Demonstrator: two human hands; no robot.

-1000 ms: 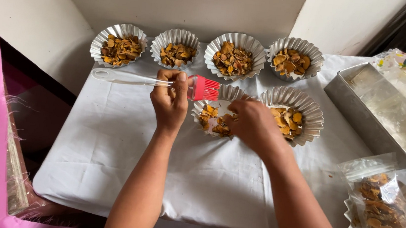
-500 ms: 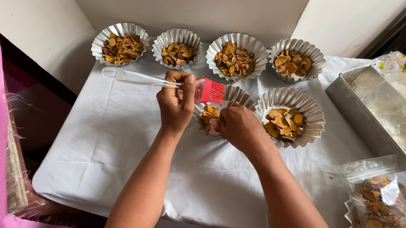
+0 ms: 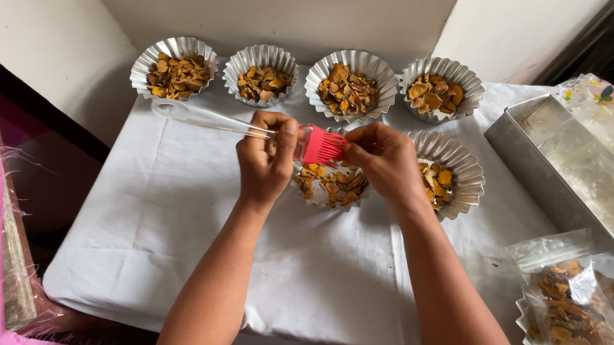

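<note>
My left hand [image 3: 266, 158] grips a pastry brush [image 3: 200, 117] with a clear handle that sticks out to the left and red silicone bristles [image 3: 321, 145] that point right. My right hand [image 3: 387, 162] pinches the tips of those bristles. Both hands hover over a fluted foil cup [image 3: 328, 187] filled with orange-brown dried chips, partly hidden by my fingers. A second filled cup [image 3: 448, 175] sits just right of my right hand.
Several more foil cups of chips [image 3: 175, 70] [image 3: 262, 76] [image 3: 350, 87] [image 3: 439, 89] line the far edge of the white-clothed table [image 3: 166, 234]. A metal loaf tin [image 3: 577, 172] lies at right. A clear bag of chips [image 3: 567, 310] rests on stacked foil cups at the near right.
Both hands have stayed over the near cup. My right hand has shifted from the cup's rim up to the red bristles, and the brush has shifted slightly right.
</note>
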